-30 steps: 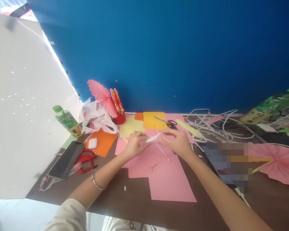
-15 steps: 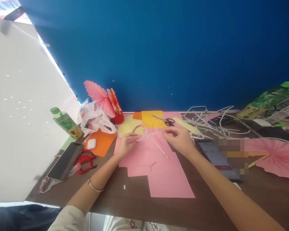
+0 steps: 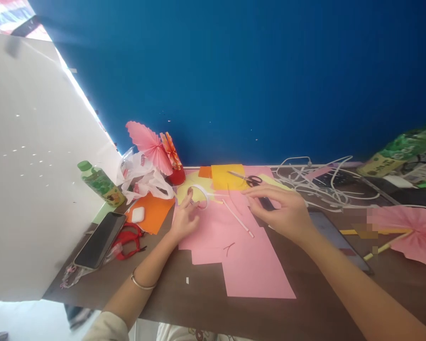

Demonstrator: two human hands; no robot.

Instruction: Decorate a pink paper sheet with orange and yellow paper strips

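A roll of tape (image 3: 203,190) with a pale rim is held upright by my left hand (image 3: 184,219), its index finger raised and its other fingers around the near side. From the roll a thin, pale strip of tape (image 3: 220,194) runs right toward my right hand (image 3: 280,208). My right thumb and fingertips are pinched close together at the strip's faint far end. Below the strip a narrow white stick (image 3: 237,218) with a pinkish end slants across the pink paper sheets (image 3: 250,265). A thin reddish twisted piece (image 3: 229,248) lies nearer me.
Behind are scissors (image 3: 250,180) on yellow paper (image 3: 222,176). White cables (image 3: 323,182), a tablet (image 3: 335,237) and a pink paper fan (image 3: 415,237) are right. At left are a phone (image 3: 99,241), a green bottle (image 3: 101,183), a plastic bag (image 3: 149,183) and orange paper (image 3: 158,213).
The tape roll has moved left with my left hand, whose index finger is now raised. My right hand has come a little right and nearer. The view has shifted slightly.
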